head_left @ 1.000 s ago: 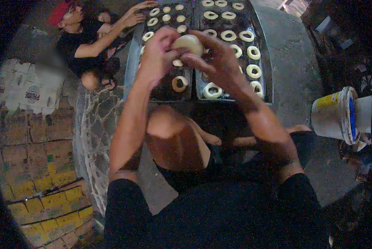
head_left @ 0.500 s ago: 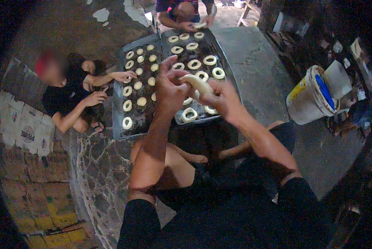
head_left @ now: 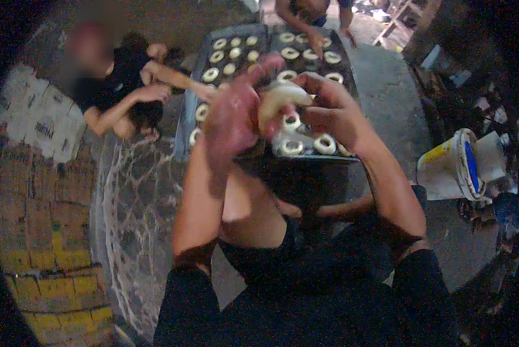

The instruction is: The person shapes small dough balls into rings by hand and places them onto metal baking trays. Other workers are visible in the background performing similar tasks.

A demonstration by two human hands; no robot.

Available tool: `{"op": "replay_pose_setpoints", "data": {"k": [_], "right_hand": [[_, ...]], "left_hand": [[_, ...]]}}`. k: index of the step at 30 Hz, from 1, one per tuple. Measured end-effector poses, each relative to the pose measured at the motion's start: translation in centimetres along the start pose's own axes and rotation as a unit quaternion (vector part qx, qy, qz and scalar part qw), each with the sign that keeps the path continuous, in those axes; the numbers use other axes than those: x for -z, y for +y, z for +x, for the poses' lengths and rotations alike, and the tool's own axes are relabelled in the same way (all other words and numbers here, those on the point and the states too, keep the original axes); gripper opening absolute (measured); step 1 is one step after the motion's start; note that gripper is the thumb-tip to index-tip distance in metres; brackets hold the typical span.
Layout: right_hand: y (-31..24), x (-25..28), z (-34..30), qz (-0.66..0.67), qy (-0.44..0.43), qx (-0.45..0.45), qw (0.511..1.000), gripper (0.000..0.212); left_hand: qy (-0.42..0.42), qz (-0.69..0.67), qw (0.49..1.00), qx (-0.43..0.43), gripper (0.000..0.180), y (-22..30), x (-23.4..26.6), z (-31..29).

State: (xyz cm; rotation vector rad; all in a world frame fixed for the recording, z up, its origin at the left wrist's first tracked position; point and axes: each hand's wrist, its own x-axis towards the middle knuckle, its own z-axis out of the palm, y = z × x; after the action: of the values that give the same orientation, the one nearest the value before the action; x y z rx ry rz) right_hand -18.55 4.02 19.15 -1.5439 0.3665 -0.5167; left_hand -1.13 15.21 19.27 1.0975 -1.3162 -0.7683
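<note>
A pale raw dough ring (head_left: 288,95) is held up in front of me, over the near part of the trays. My left hand (head_left: 234,118), smeared by motion, has it from the left, with fingertips showing at the ring's opening. On the other side, my right hand (head_left: 335,113) pinches the ring between thumb and fingers. Beneath lie two dark baking trays side by side. The left tray (head_left: 185,130) bears dough rings and small dough balls; the right tray (head_left: 323,158) bears rings such as the near dough ring (head_left: 324,144).
A co-worker (head_left: 117,87) crouches at the left, one hand at the left tray. Another person (head_left: 311,17) reaches over the right tray's far end. A white bucket (head_left: 438,168) lies tipped at the right. Flattened cardboard (head_left: 45,196) and netting (head_left: 141,220) cover the left floor.
My view has shifted, so the trays appear farther up and right. The dough ring and both hands look nearer. The far person's hand has come down onto the right tray.
</note>
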Motion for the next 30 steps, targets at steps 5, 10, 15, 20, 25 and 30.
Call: {"op": "replay_pose_setpoints", "data": {"k": [5,10,15,20,25,30], "right_hand": [[3.1,-1.3,3.7,0.335,-0.035,0.068,0.939,0.019],[7.5,-3.3,6.4,0.076,-0.01,-0.073,0.994,0.044],[12.1,-1.1,2.9,0.012,0.067,-0.054,0.996,0.053],[12.1,4.7,-7.6,-0.134,0.078,-0.094,0.983,0.042],[13.2,9.2,-14.2,-0.183,0.165,-0.147,0.958,0.037],[14.5,9.8,-15.0,-0.253,0.173,-0.156,0.939,0.035]], "left_hand": [[0.108,-0.33,0.926,0.149,0.051,-0.8,3.9,-0.8],[0.148,-0.019,0.982,0.117,0.04,-4.4,6.8,-1.3],[0.093,0.364,0.917,0.135,0.025,-13.6,13.0,-2.1],[0.045,0.408,0.882,0.232,0.026,-23.4,17.0,-5.0],[0.016,0.166,0.901,0.401,0.026,-30.6,17.9,-6.0],[0.058,0.09,0.924,0.367,0.029,-37.7,20.9,-8.0]]}}
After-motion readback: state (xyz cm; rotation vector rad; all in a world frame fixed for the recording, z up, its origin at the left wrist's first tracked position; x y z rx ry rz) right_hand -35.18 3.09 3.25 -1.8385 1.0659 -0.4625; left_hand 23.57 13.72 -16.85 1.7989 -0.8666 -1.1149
